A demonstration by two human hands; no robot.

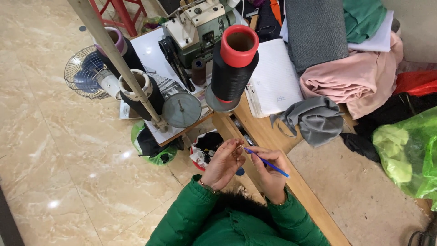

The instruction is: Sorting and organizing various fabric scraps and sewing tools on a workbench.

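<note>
My right hand [272, 173] holds a thin blue tool [266, 162] — its tip meets the small item pinched in my left hand [223, 163], above the floor beside the wooden table edge [273, 136]. Mid-picking, I judge; next calls for steadiness.

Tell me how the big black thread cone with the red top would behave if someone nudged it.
The black thread cone stands tall on a narrow base, so it would probably tip rather than slide. Its round body suggests that it would roll in a curve once down. Densely wound thread likely makes it fairly heavy for its size.
</note>
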